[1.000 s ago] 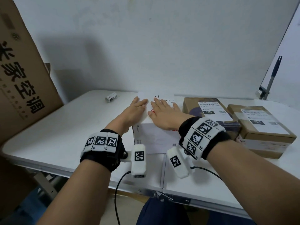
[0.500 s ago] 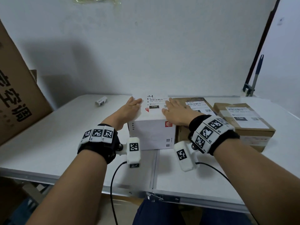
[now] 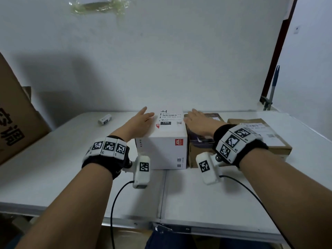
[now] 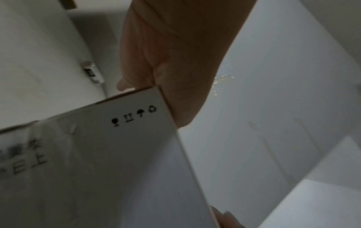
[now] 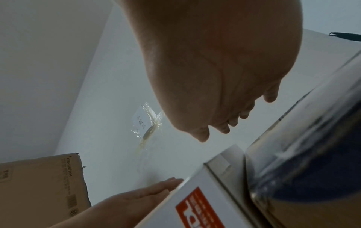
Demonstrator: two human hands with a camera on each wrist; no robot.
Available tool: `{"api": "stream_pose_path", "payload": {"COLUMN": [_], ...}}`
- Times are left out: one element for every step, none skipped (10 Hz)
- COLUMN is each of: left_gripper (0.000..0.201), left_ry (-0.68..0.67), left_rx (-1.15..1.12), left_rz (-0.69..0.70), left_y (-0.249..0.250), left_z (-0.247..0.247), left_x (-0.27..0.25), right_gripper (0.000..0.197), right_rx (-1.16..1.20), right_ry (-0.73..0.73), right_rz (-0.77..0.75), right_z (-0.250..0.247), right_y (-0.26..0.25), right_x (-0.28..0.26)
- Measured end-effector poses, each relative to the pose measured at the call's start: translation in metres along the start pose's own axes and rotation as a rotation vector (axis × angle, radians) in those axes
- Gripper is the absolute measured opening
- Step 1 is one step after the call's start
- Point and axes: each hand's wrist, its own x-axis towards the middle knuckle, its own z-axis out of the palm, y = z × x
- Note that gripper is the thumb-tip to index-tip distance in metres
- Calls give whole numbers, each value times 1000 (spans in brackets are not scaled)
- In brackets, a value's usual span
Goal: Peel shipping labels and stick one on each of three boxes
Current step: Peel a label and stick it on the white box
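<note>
A white box (image 3: 162,150) stands mid-table with a shipping label (image 3: 170,119) stuck on its top. My left hand (image 3: 142,120) lies flat with straight fingers on the box's left top edge; the left wrist view shows the palm (image 4: 171,64) against that corner of the box (image 4: 97,154). My right hand (image 3: 196,120) is open over the middle brown box (image 3: 199,155), just right of the white box. Whether it touches I cannot tell. In the right wrist view its fingers (image 5: 269,97) hang loose and empty. A second brown box (image 3: 277,147) at the right carries a label (image 3: 256,127).
A small white cylinder (image 3: 105,119) lies at the table's back left. A big cardboard carton (image 3: 16,123) leans at the left. A blue-handled tool (image 3: 274,87) stands by the wall at the right. The grey table (image 3: 206,203) has a centre seam and a near edge.
Both hands slid apart off the label on the white box. The left went to its left top edge, the right onto the middle brown box. The head view tilted up.
</note>
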Motion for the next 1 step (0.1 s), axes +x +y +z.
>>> {"api": "stream_pose_path", "payload": {"left_gripper": [40], "left_ry": [108], "left_rx": [201], "left_rz": [78], "left_y": [22], "left_z": [-5], "left_x": [0], "right_gripper": [47], "right_rx": [199], "right_ry": [141], "right_rz": [-81], "right_z": [-26], "right_y": [-1], "right_x": [-36]}}
